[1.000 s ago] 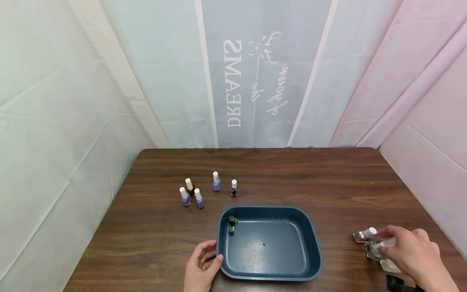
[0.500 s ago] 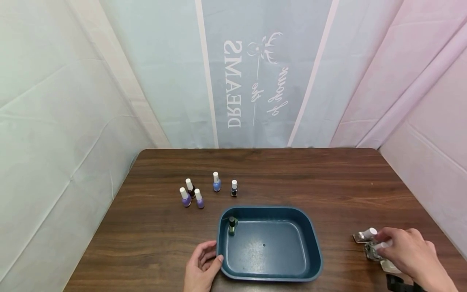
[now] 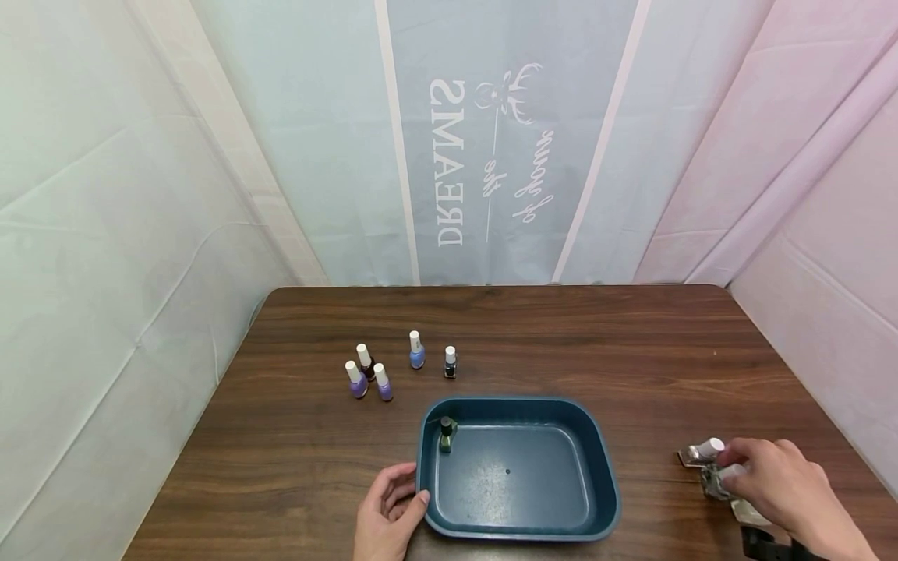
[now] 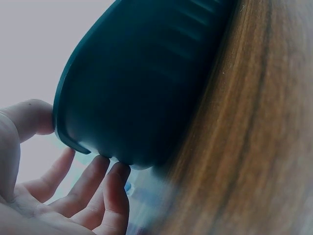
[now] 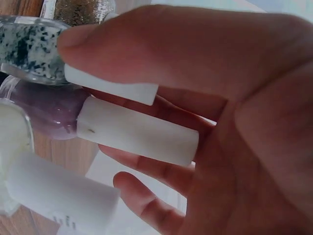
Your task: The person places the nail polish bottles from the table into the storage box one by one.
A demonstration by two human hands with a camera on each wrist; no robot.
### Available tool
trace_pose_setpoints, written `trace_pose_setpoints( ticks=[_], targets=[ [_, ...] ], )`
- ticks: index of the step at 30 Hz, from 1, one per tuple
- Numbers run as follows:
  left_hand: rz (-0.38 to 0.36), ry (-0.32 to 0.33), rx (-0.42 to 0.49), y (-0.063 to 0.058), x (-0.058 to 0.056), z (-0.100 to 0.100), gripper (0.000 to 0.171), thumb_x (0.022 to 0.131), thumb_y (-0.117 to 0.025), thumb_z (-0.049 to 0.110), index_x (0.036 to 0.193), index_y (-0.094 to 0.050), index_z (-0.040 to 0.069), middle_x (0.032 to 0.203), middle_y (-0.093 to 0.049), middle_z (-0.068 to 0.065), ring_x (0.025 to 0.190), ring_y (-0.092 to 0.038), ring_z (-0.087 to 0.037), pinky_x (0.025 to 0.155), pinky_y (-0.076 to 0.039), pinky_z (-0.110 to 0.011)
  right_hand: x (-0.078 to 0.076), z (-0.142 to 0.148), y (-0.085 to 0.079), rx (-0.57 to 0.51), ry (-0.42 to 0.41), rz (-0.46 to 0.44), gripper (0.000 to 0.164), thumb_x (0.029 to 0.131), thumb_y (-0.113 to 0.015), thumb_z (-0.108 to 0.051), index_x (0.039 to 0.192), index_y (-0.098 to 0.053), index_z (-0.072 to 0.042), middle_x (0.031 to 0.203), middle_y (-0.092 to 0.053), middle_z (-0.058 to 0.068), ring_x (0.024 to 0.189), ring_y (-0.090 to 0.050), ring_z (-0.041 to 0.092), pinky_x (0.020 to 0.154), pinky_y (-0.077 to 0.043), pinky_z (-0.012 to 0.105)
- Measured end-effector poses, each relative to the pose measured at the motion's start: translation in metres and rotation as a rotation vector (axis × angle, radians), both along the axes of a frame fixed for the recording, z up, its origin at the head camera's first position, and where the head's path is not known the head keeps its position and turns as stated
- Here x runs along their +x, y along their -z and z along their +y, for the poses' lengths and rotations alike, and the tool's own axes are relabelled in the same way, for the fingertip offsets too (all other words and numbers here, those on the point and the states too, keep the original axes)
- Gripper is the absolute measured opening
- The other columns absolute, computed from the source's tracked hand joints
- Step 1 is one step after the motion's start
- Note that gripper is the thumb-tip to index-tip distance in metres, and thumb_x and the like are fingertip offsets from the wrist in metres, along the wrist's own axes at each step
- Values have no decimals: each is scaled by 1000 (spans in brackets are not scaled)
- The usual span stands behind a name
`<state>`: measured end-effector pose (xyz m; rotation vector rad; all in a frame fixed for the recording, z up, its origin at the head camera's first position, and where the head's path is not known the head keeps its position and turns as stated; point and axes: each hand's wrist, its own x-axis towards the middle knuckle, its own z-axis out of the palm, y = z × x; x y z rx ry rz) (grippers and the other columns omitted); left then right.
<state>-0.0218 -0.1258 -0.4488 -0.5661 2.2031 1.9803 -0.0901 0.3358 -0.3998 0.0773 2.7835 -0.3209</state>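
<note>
One speckled nail polish bottle (image 5: 30, 51), its glass full of dark flecks, is near the right end of the desk (image 3: 645, 358), with its white cap pinched in the right hand (image 3: 786, 481). That hand comes in low from the right, the thumb laid along the cap and the other fingers curled behind, a black band (image 3: 775, 545) at the wrist. Just beside the cap, the right wrist view shows a mauve bottle (image 5: 49, 108) with a long white cap. Close by are a cream bottle (image 5: 12, 154), whose white cap bears dark print too partial to read, and a brown glitter bottle (image 5: 80, 12) with unclear lettering.

Well to the left is a dark blue tray (image 3: 536, 487), containing a green bottle (image 3: 446, 442) with a black cap in its far left corner. The left hand (image 3: 382, 523) holds the near left side, thumb on the rim and bent fingertips against the outer wall.

Beyond the tray, toward the left, a large purple bottle (image 3: 358, 384), a smaller purple bottle (image 3: 385, 389) and a dark bottle (image 3: 369, 368) cluster together; a blue bottle (image 3: 417, 357) and a black bottle (image 3: 450, 367) stand apart from them. Behind, a pale curtain (image 3: 351, 140) carries "DREAMS" and "the", reversed and sideways, near an antlered deer drawing (image 3: 501, 95).
</note>
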Motion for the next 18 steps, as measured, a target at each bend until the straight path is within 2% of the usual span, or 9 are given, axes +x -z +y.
trace_pose_setpoints(
  ticks=[4, 8, 14, 18],
  targets=[
    [4, 3, -1, 0, 0, 0, 46, 83, -73, 10, 124, -55, 2, 121, -62, -14, 104, -63, -21, 79, -53, -23, -1, 0, 1, -11, 14, -33, 18, 76, -65, -18, 92, -69, -10, 89, -69, 7, 78, -55, 21, 61, -42, 50],
    [2, 0, 3, 0, 1, 0, 46, 83, -73, 10, 125, -54, 3, 121, -62, -14, 104, -63, -20, 79, -53, -22, -1, 0, 2, -20, 26, -55, 18, 78, -65, -18, 93, -68, -9, 90, -69, 9, 81, -57, 24, 64, -41, 52],
    [2, -5, 4, 0, 1, 1, 46, 83, -74, 9, 124, -55, 3, 120, -62, -13, 103, -63, -20, 78, -53, -21, 0, 0, 2, -25, 26, -30, 18, 79, -67, -19, 93, -68, -8, 90, -68, 9, 84, -57, 26, 66, -40, 53],
    [1, -7, 4, 0, 0, 1, 46, 83, -74, 9, 124, -55, 3, 120, -62, -13, 103, -63, -20, 78, -53, -21, 0, 1, 4, -20, 28, -23, 17, 80, -67, -20, 93, -68, -9, 89, -68, 7, 81, -56, 23, 65, -40, 52]
  ],
)
